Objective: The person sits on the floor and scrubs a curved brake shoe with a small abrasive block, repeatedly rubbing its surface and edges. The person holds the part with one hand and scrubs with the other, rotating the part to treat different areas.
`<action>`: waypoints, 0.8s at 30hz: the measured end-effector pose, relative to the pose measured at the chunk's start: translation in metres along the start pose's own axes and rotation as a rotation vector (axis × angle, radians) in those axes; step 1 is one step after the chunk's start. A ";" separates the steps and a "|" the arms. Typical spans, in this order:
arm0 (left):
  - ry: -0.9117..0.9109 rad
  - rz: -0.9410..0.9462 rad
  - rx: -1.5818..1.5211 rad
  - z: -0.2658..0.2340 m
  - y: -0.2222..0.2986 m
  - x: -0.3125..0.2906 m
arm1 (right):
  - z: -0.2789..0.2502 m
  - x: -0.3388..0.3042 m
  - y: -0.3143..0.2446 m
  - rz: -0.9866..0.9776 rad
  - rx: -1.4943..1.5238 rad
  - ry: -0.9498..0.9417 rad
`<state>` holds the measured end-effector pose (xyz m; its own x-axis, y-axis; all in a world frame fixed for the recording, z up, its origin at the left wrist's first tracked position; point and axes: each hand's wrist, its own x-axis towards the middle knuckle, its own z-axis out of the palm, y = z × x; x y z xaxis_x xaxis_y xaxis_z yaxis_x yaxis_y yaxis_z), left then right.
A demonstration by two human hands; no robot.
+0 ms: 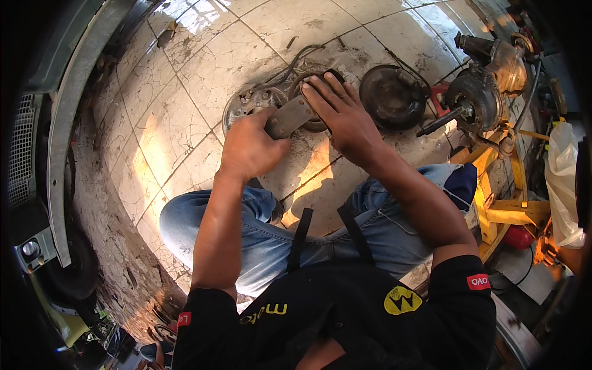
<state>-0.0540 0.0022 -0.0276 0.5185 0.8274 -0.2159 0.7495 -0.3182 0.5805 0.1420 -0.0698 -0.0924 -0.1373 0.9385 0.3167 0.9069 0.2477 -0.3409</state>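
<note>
My left hand is closed around the near left end of a brake shoe, a curved piece with a worn, brownish-grey lining and small holes. My right hand lies stretched along the far right end of the shoe, fingers straight and pointing away; its palm side is hidden. Just beyond the left hand, a round metal brake backing plate rests on the floor. Partly under the right hand shows a rusty round part, its kind unclear. Right of that lies a dark brake drum.
A greasy axle assembly with a protruding shaft stands at right, by a yellow metal stand and a whitish plastic sheet. Along the left is a vehicle's metal bumper. A dark hose curves over the dirty tiles.
</note>
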 end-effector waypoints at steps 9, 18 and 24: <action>-0.002 -0.027 -0.024 -0.002 -0.003 0.000 | -0.005 0.000 -0.002 0.004 0.010 -0.004; 0.006 -0.002 -0.011 0.002 -0.001 0.000 | -0.006 0.001 -0.001 0.022 0.033 0.004; -0.021 0.003 -0.041 0.006 0.000 -0.003 | -0.005 0.002 -0.001 0.022 0.037 -0.001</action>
<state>-0.0533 -0.0033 -0.0322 0.5297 0.8163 -0.2304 0.7305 -0.3009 0.6131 0.1426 -0.0696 -0.0871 -0.1183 0.9441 0.3076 0.8945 0.2358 -0.3798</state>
